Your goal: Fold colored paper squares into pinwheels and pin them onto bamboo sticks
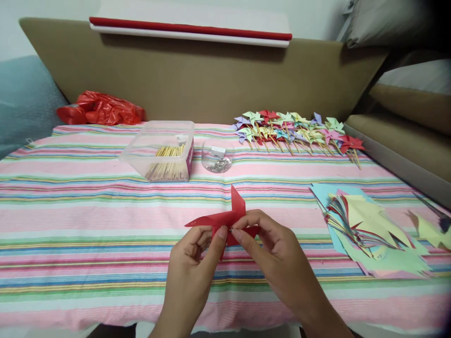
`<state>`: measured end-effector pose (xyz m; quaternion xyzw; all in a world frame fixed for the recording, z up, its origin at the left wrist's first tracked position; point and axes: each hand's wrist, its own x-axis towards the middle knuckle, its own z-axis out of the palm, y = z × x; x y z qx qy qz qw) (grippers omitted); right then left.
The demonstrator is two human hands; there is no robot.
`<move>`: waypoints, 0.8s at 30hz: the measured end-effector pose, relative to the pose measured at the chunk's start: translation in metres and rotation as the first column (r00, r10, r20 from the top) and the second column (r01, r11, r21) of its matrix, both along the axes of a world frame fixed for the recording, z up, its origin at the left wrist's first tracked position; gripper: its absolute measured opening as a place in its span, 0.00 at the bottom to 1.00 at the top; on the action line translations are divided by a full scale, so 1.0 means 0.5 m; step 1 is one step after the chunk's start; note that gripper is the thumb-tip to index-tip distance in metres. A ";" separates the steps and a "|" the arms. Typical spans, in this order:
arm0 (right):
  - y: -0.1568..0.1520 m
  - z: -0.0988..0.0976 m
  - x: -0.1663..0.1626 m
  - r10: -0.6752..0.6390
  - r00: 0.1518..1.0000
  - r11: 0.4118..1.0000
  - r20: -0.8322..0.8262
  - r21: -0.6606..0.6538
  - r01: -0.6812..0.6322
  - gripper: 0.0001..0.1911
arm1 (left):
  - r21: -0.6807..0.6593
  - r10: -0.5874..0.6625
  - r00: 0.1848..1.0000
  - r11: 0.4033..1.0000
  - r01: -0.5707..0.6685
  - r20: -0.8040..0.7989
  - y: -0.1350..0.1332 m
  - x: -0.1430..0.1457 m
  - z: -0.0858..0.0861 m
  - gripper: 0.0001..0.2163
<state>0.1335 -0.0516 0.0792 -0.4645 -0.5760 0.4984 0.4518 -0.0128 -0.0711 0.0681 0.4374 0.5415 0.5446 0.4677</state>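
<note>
A red paper pinwheel (221, 218) is held above the striped cloth, its blades folded in towards the middle. Thumb and fingers of my left hand (193, 263) pinch it at its centre from the left. My right hand (273, 253) is closed at the centre too, thumb and forefinger together on what looks like a small metal pin (230, 229). Most of the pin is hidden by the fingertips. Beyond my hands is a clear round container (217, 157) with small metal pins in it.
A clear plastic box (158, 141) holds wooden sticks. Finished pinwheels on sticks (292, 131) lie at the back right. Cut coloured paper (369, 225) is piled at right, near scissors (440, 218). A red plastic bag (102, 109) lies at the back left.
</note>
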 end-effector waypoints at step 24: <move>0.001 -0.009 -0.001 -0.014 0.959 0.997 -0.283 -0.080 -0.009 0.26 | 0.032 0.009 0.999 0.999 -0.011 0.054 0.005 0.007 -0.013 0.08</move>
